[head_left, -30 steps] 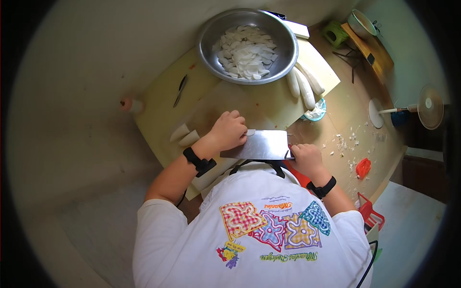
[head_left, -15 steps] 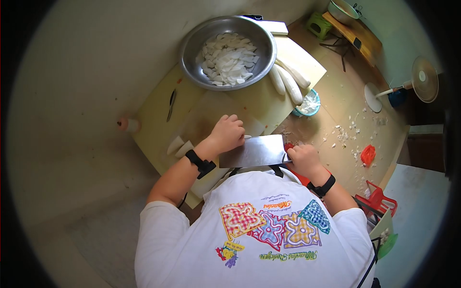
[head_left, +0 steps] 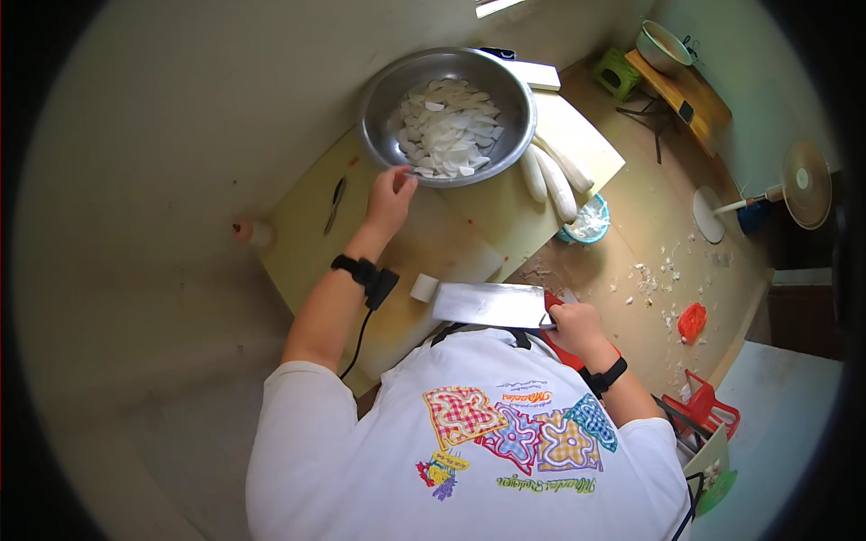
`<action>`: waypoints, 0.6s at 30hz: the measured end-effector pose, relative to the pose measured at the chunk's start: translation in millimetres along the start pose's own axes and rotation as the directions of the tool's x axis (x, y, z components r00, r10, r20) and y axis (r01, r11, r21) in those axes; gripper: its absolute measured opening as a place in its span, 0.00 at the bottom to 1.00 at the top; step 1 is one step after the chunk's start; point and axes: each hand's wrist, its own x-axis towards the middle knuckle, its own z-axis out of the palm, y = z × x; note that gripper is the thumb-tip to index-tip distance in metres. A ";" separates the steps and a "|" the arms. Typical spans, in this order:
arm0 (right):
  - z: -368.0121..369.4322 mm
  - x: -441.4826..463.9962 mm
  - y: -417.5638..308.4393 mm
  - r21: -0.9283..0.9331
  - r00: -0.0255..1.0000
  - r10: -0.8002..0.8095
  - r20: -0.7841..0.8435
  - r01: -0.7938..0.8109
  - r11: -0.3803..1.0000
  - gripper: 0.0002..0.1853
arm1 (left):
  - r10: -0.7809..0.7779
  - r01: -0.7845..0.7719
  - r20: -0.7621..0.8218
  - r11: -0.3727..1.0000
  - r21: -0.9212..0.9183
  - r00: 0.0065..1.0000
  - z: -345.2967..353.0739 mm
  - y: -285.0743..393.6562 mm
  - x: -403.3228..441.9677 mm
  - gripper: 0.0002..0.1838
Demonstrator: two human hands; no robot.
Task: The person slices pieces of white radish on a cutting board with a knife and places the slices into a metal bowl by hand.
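Observation:
My left hand (head_left: 391, 200) is at the near left rim of a metal bowl (head_left: 377, 90) that holds many white slices (head_left: 451, 131). Its fingers are bent together, and whether anything is between them is too small to tell. My right hand (head_left: 575, 328) grips the handle of a wide cleaver (head_left: 492, 305), its blade lying across the near edge of the cutting board (head_left: 460, 248). A short white chunk (head_left: 424, 288) sits on the board just left of the blade. Several long peeled white roots (head_left: 557, 184) lie right of the bowl.
A peeler-like tool (head_left: 336, 204) lies on the yellow table (head_left: 302, 216), near a pinkish bottle (head_left: 251, 233). A blue basket (head_left: 591, 221) with white scraps stands below the table's right edge. Scraps and a red bag (head_left: 692, 323) are on the floor, with a fan (head_left: 806, 185) beyond.
My left hand has left the cleaver's side and moved up to the bowl's rim, uncovering the white chunk. The cleaver stays in my right hand, slightly to the right. The view has shifted a little.

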 end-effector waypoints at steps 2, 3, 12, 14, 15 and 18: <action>5.4 1.0 -0.4 0.061 0.988 0.139 0.069 -0.144 0.988 0.09 | -0.092 0.091 0.023 0.995 0.036 0.995 -18.2 -12.6 -41.0 0.15; 4.8 2.6 -2.8 0.064 0.988 0.126 0.086 -0.132 0.989 0.09 | -0.175 0.171 0.053 0.983 0.068 0.983 -26.6 -19.1 -63.8 0.13; 24.0 37.6 -6.0 0.496 0.863 0.212 0.459 -0.447 0.744 0.17 | 0.003 -0.106 0.295 0.937 0.334 0.955 -44.2 -43.1 -205.7 0.09; 21.3 46.5 -12.4 0.497 0.850 0.185 0.494 -0.450 0.742 0.17 | 0.054 -0.158 0.304 0.932 0.327 0.951 -38.8 -40.8 -210.2 0.10; 19.7 49.8 -17.1 0.505 0.839 0.172 0.517 -0.460 0.730 0.17 | 0.121 -0.230 0.327 0.920 0.317 0.937 -36.9 -39.4 -211.0 0.10; 17.9 58.2 -26.8 0.461 0.834 0.154 0.530 -0.435 0.774 0.17 | 0.135 -0.277 0.420 0.913 0.299 0.898 -32.1 -38.4 -206.8 0.14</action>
